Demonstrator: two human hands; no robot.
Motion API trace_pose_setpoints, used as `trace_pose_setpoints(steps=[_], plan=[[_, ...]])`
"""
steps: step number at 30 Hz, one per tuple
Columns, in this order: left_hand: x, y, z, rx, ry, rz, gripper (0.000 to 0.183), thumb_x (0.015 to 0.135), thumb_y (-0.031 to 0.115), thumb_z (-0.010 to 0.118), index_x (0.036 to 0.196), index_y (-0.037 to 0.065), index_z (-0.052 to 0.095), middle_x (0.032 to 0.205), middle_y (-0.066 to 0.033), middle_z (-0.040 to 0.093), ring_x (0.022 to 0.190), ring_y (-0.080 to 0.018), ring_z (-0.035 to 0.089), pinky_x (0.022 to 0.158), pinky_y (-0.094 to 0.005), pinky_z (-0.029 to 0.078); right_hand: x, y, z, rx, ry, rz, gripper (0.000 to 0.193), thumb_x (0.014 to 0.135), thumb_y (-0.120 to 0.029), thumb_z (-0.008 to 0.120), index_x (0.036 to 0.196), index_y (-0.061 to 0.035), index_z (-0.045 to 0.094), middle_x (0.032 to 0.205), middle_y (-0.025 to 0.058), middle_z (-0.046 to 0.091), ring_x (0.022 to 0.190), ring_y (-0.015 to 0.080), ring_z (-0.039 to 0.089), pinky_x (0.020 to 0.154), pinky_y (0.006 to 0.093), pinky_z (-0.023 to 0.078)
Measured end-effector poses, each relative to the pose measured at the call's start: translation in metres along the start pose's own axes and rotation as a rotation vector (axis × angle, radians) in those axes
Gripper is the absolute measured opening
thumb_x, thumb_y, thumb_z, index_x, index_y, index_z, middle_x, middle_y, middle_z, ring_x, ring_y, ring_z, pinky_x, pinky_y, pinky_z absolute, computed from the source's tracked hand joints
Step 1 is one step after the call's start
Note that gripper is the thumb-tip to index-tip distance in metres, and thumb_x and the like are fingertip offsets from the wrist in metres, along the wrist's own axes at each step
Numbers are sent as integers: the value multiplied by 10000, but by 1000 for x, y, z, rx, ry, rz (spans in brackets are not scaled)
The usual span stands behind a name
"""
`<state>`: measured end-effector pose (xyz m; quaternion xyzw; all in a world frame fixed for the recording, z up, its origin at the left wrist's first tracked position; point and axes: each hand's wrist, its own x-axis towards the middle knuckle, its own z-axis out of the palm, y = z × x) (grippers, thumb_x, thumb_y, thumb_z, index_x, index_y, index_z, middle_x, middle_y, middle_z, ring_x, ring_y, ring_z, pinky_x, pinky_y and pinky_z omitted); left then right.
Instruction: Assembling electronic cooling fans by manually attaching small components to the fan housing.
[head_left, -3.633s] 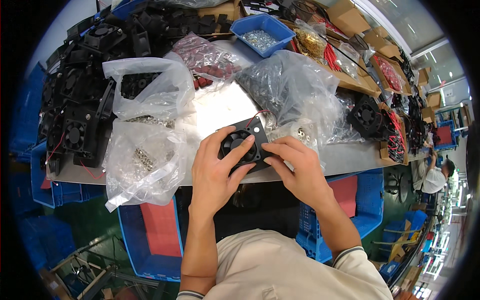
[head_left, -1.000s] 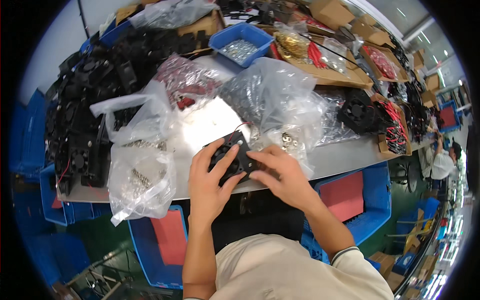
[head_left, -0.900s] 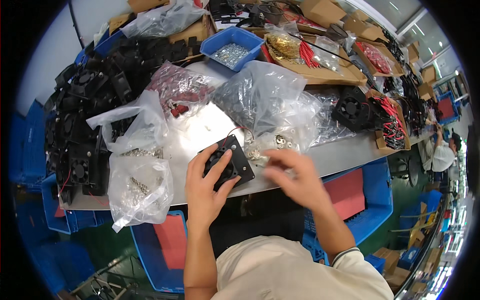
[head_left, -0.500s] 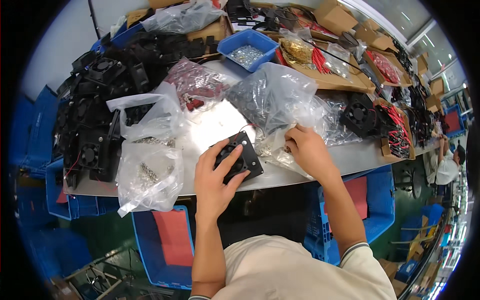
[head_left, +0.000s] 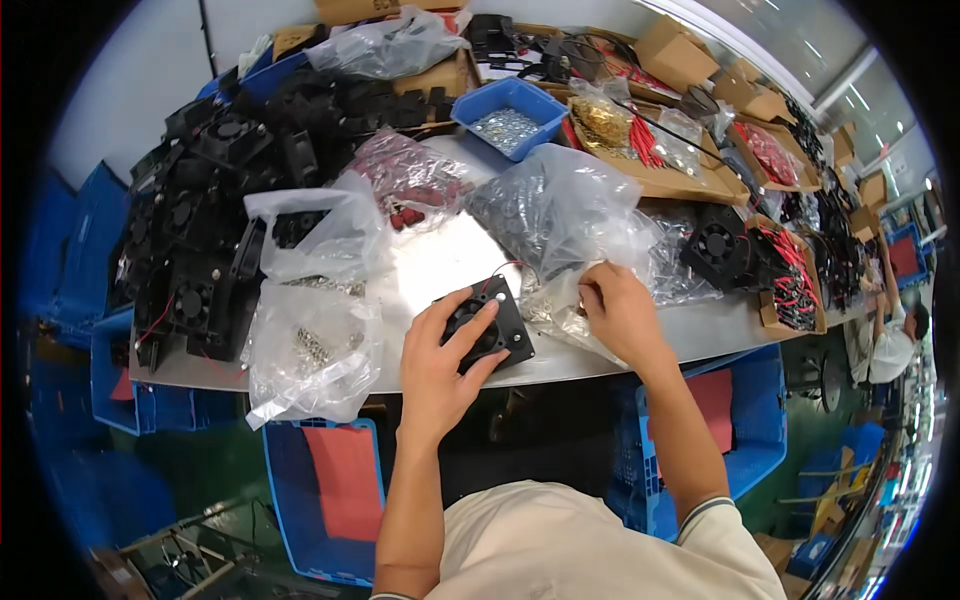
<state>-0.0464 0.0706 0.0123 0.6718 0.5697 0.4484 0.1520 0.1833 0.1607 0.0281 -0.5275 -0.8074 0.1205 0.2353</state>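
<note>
A square black cooling fan (head_left: 513,332) with a red wire lies near the table's front edge. My left hand (head_left: 437,358) grips it from its left side, the fingers across its top and the thumb along the near side. To its right, my right hand (head_left: 622,315) is closed in a pinch over an open clear plastic bag (head_left: 570,322) of small metal parts. What its fingertips hold, if anything, is too small to make out. Just behind that bag stands a larger clear bag (head_left: 550,205) of dark parts.
Many black fans (head_left: 195,225) are piled at the left, beside a bag of screws (head_left: 315,350). A blue bin (head_left: 510,115) of small metal pieces stands at the back. Another fan (head_left: 718,243) sits at the right, near boxes of red wires (head_left: 790,275). Blue crates (head_left: 375,490) stand below the table.
The view has shifted slightly, so the table's things appear a little lower and further right. My left hand stays on the fan, and my right hand remains closed at the bag.
</note>
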Motion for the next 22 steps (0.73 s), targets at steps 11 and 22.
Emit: trace_pose_setpoints(steps=[11, 22], plan=[[2, -4, -1, -21, 28, -18, 563, 648, 109, 807, 1195, 137, 677, 1293, -108, 559, 1129, -321, 535, 954, -401, 440, -3, -7, -5, 209, 65, 38, 117, 813, 19, 647, 931, 18, 648, 878, 130, 668, 742, 241, 646, 690, 315, 503], [4, -4, -2, -23, 0, 6, 569, 644, 110, 808, 1198, 127, 677, 1283, -126, 564, 1143, -326, 535, 967, -401, 435, -11, 2, -7, 334, 26, 151, 133, 850, 37, 620, 969, 19, 679, 948, 123, 706, 812, 172, 668, 726, 273, 507]])
